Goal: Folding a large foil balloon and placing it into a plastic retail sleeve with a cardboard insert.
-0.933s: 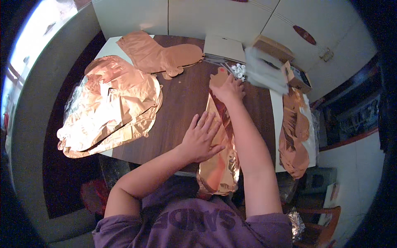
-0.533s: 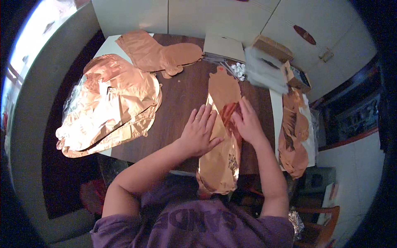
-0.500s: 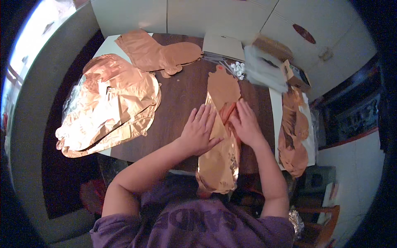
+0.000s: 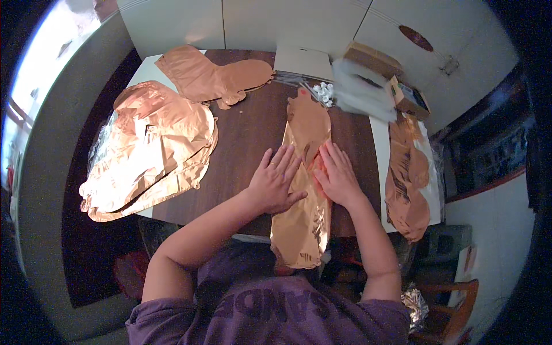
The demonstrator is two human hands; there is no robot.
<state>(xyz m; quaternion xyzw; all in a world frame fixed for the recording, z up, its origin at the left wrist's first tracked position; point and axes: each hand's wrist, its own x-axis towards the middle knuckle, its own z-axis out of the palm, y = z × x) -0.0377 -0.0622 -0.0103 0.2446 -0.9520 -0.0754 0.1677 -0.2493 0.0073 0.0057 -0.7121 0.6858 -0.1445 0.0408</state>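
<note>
A long, flat rose-gold foil balloon (image 4: 305, 190) lies lengthwise on the dark wooden table (image 4: 247, 132), its near end hanging over the table's front edge. My left hand (image 4: 276, 181) lies flat with fingers spread on the balloon's left side. My right hand (image 4: 337, 175) presses flat on its right side, fingers pointing away from me. The two hands sit side by side at the balloon's middle, holding nothing.
A heap of crumpled rose-gold foil balloons (image 4: 149, 149) covers the table's left end. A flat boot-shaped balloon (image 4: 215, 75) lies at the back. More foil balloons (image 4: 407, 178) lie at the right. Cardboard boxes (image 4: 374, 57), a clear plastic bag (image 4: 362, 92) and small white caps (image 4: 324, 92) stand behind.
My right hand slid back from the balloon's far end to its middle, beside my left hand. My left hand stayed roughly where it was.
</note>
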